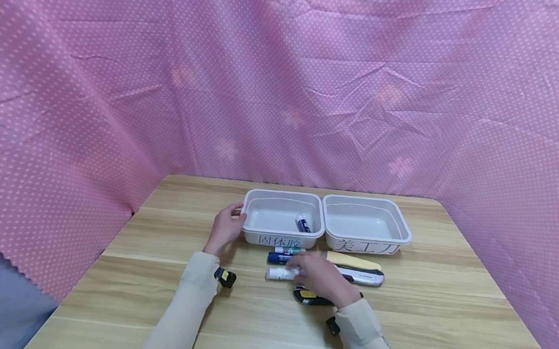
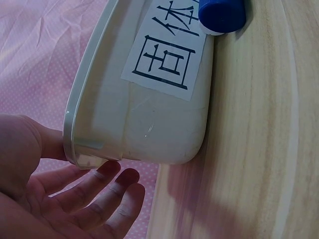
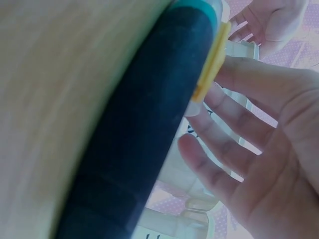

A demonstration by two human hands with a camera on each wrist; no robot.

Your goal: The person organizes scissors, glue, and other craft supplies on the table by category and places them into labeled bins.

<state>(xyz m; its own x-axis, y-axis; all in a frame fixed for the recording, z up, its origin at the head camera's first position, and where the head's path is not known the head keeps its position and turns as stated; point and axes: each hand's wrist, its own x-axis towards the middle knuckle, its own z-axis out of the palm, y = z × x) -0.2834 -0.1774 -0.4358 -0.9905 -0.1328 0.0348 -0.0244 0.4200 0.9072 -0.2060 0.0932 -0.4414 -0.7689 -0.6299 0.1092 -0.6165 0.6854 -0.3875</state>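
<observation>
1. Left hand (image 1: 225, 227) was at the outer end of the left bin (image 1: 251, 238): thumb reached the rim, fingers relaxed and partly extended beside the end wall.
2. Right hand (image 1: 321, 276) was low over the bench (image 1: 251, 327), fingers bent at the near end of a white glue stick (image 1: 280, 273); whether it was gripped could not be told, the fingertips being partly hidden.
3. Just beyond that stick, away from the person, lay a blue glue stick (image 1: 276, 257), then a green-and-white stick (image 1: 288, 250) close against the left bin.
4. A black knife with a yellow slider (image 1: 308, 295) lay beneath the right hand, on the person's side.
5. A grey-and-black knife (image 1: 364, 277) and a yellow knife (image 1: 353, 260) projected rightward from behind the right hand.
6. Inside the left bin, between the hands but farther out, rested a blue-and-white glue stick (image 1: 303, 224).
7. Right bin (image 1: 330, 243) stood beyond the right hand, adjoining the left bin.
</observation>
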